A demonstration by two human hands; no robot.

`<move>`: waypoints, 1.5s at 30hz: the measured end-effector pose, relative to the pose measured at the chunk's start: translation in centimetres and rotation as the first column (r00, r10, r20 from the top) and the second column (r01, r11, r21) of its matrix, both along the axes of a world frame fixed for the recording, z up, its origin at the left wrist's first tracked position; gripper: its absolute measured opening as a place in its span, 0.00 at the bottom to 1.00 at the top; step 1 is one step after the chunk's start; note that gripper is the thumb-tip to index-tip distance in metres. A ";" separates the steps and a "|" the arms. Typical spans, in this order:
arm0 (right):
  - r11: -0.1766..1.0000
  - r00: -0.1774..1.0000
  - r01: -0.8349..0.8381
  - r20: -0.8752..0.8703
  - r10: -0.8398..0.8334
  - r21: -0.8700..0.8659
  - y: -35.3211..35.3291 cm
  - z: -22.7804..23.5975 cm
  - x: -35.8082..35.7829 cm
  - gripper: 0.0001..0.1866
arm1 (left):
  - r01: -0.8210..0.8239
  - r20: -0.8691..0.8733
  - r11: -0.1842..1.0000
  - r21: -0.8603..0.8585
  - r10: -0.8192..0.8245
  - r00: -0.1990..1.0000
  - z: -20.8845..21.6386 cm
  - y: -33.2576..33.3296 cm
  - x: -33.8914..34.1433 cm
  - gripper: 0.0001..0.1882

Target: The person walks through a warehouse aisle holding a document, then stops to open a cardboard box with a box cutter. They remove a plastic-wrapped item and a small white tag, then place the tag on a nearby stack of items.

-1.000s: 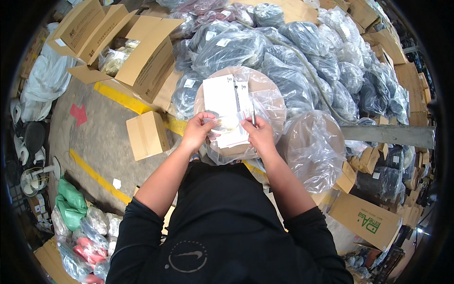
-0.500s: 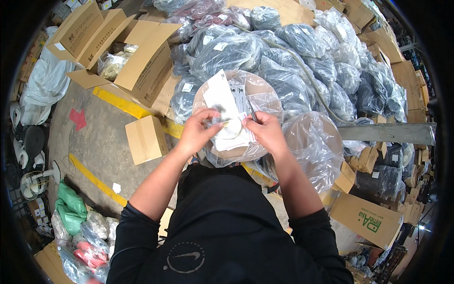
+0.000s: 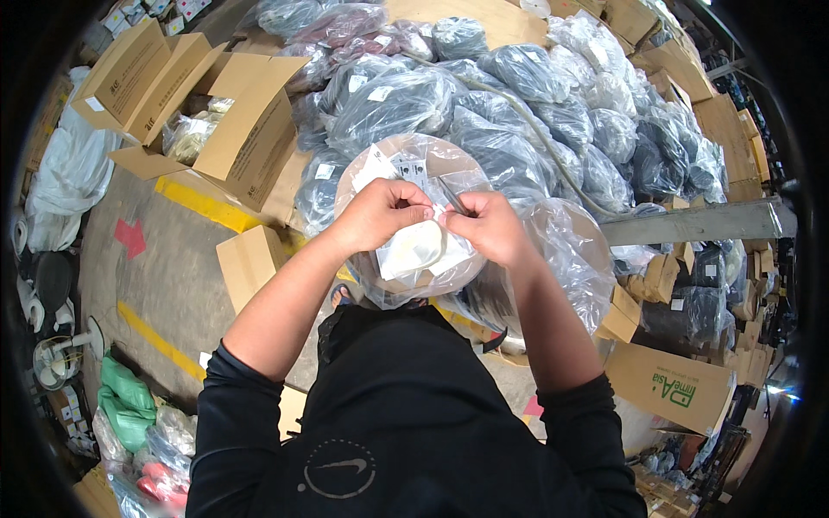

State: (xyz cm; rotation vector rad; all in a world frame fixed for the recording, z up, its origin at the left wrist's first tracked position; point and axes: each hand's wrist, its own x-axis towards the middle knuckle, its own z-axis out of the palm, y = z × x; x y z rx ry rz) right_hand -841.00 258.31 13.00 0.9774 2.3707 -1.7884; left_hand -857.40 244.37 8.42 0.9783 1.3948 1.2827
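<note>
My left hand [image 3: 380, 216] is closed, its thumb and fingers pinching a small white piece [image 3: 437, 210] that looks like paper. My right hand [image 3: 490, 226] meets it there, fingertips closed at the same piece, with a slim dark pen [image 3: 452, 197] standing out of its grip. Below the fingers a pale round disc [image 3: 416, 248] lies on white paper sheets [image 3: 393, 264]. Printed labels [image 3: 413, 171] show partly behind my hands. All of this rests on a round cardboard top [image 3: 462, 164] wrapped in clear plastic.
Grey-filled plastic bags [image 3: 389, 108] are heaped beyond the round top. A second plastic-covered round top [image 3: 574, 250] stands to the right, beside a metal beam [image 3: 699, 226]. An open carton [image 3: 246, 142] and a small closed box [image 3: 250, 263] are on the left.
My hands have come together over the papers, fingertips now meeting at the small white piece. The left hand moved up and right. The whole view shifted slightly.
</note>
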 end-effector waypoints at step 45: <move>0.994 0.993 0.053 -0.106 -0.043 0.098 -1.2 0.1 2.3 0.15 | 0.133 -0.087 0.989 0.064 -0.127 0.988 1.1 0.8 1.4 0.05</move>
